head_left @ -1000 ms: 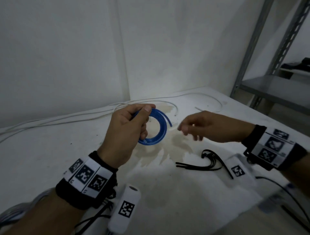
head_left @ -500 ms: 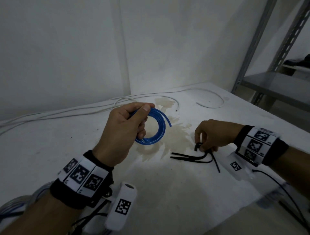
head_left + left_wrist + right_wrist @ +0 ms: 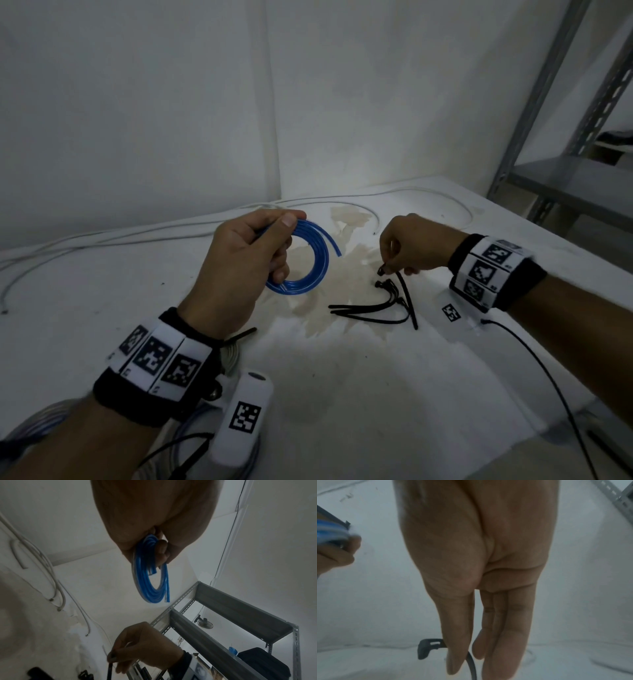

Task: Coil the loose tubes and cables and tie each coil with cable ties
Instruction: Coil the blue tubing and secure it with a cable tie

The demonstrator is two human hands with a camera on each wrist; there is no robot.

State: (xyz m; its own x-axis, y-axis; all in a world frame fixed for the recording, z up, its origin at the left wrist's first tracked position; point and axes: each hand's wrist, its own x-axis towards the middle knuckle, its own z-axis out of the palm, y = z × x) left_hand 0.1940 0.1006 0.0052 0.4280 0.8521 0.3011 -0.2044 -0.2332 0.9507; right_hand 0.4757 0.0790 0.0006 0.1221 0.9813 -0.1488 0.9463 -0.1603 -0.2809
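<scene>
Now lift one cable tie [image 3: 406,291] clear of the loose pile of cable ties [image 3: 371,306] on the white table [image 3: 376,394], checking none of the others rides up with it. Keep hold near the head end, so the tail hangs free to thread. Bring it across to the blue tube coil [image 3: 308,260], pass the tail through the middle of the coil and round all the turns, close beside the gripping fingers where the turns lie tightest. Catch the free tube end, which springs out at the upper right of the coil, under the tie or it will likely unwind.

Left hand [image 3: 239,267]: raised above the table, back of hand toward the head camera, thumb and curled fingers clenched on the coil's left side, coil hanging upright. Right hand [image 3: 416,246]: lowered over the pile, knuckles up, wrist bent down, thumb and forefinger pinching the tie's head; remaining fingers fairly straight in the right wrist view.
</scene>
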